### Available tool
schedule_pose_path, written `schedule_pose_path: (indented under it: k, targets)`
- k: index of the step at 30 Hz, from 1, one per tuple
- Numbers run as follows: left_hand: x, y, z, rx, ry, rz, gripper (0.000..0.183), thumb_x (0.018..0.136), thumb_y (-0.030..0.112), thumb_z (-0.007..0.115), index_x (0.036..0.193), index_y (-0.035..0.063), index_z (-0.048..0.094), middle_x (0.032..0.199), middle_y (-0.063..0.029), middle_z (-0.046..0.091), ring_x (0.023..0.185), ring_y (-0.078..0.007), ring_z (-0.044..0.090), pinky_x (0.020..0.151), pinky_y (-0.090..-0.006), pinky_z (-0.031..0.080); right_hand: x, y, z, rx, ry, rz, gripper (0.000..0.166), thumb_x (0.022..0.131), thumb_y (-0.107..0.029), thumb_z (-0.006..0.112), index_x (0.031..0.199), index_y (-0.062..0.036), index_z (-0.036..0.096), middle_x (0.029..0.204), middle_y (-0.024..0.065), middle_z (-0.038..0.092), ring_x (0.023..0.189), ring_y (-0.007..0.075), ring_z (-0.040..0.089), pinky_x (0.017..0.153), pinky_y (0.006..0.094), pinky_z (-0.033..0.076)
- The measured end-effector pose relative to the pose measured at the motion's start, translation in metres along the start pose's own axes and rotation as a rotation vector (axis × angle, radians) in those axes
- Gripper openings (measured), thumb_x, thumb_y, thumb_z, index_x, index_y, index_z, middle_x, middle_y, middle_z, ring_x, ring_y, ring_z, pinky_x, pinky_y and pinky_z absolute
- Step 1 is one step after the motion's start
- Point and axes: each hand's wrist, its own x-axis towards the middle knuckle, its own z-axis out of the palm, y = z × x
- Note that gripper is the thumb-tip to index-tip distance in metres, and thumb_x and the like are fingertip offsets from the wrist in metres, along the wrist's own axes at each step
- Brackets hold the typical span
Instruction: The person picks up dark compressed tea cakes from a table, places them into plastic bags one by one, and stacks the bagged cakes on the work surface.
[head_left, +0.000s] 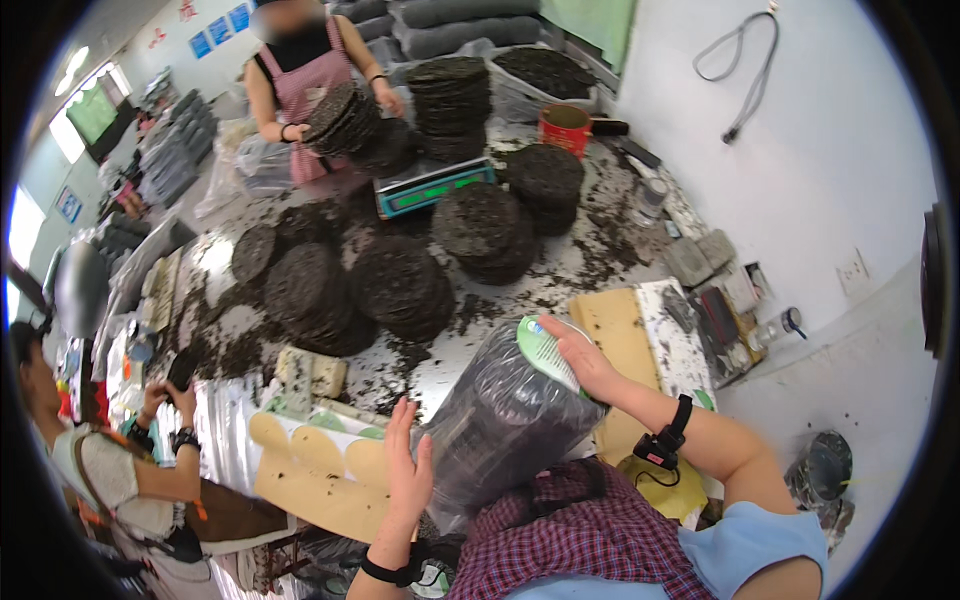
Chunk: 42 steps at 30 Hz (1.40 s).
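A long clear plastic bag packed with dark round discs (499, 412) lies slantwise on the table edge against my checked apron. A round green printed label (547, 352) sits on its upper end, and my right hand (581, 360) rests on that end with the palm over the label. My left hand (409, 457) is raised at the bag's lower left side, fingers extended; whether it touches the plastic I cannot tell. Beyond the bag stand stacks of dark, thin round discs (401, 285). A co-worker (311, 90) across the table holds a thick stack of discs (343, 120) beside a digital scale (435, 191).
A sheet of round tan labels (322, 480) lies at the left, with tan sheets (611, 330) at the right. Dark crumbs cover much of the table. A red can (564, 129), stone blocks (688, 261) and jars line the wall side. Another person (127, 457) stands left, holding a phone.
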Motion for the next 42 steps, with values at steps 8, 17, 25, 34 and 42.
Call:
schedule_pose_path:
  k: [8,17,25,34,42]
  targets:
    - [0.034,-0.012,0.093,0.473,-0.343,0.095,0.062,0.084,0.037,0.061,0.138,0.0135,0.041,0.146,-0.0148,0.032,0.135,-0.0326,0.027,0.110,-0.0509,0.014,-0.046,0.127,-0.111,0.386,0.337,0.787,0.059,0.099,-0.043,0.035,0.138,0.0007,0.036,0.143,0.0146,0.038,0.132,0.0228,0.036,0.108,0.0317,0.026]
    - [0.086,-0.004,0.142,0.532,-0.346,0.189,0.056,0.084,0.037,0.059,0.136,0.0181,0.045,0.143,-0.0128,0.036,0.132,-0.0296,0.034,0.108,-0.0442,0.026,-0.022,0.147,-0.077,0.366,0.091,0.914,0.072,0.095,-0.057,0.028,0.142,-0.0022,0.031,0.143,0.0132,0.037,0.131,0.0256,0.034,0.110,0.0343,0.023]
    - [0.103,-0.009,0.123,0.454,-0.353,0.128,0.057,0.083,0.027,0.062,0.134,0.0112,0.044,0.141,-0.0153,0.039,0.130,-0.0322,0.035,0.107,-0.0438,0.026,-0.015,0.196,-0.127,0.713,0.192,0.813,0.065,0.096,-0.053,0.032,0.141,-0.0069,0.034,0.144,0.0100,0.036,0.132,0.0243,0.033,0.110,0.0364,0.023]
    - [-0.007,-0.165,0.068,-0.894,0.113,-1.204,0.058,0.095,0.047,0.041,0.136,0.0063,0.040,0.138,-0.0080,0.043,0.127,-0.0204,0.041,0.101,-0.0296,0.034,-0.055,0.271,-0.076,0.894,0.035,0.973,0.054,0.098,-0.043,0.034,0.132,-0.0029,0.045,0.131,0.0107,0.050,0.115,0.0214,0.050,0.097,0.0335,0.040]
    - [-0.011,-0.103,0.070,-0.975,-0.160,-1.123,0.061,0.094,0.051,0.036,0.136,0.0065,0.040,0.137,-0.0091,0.045,0.124,-0.0222,0.043,0.104,-0.0315,0.032,-0.027,0.182,-0.062,1.063,0.122,1.084,0.053,0.098,-0.044,0.036,0.130,-0.0038,0.047,0.128,0.0110,0.053,0.111,0.0231,0.054,0.093,0.0351,0.044]
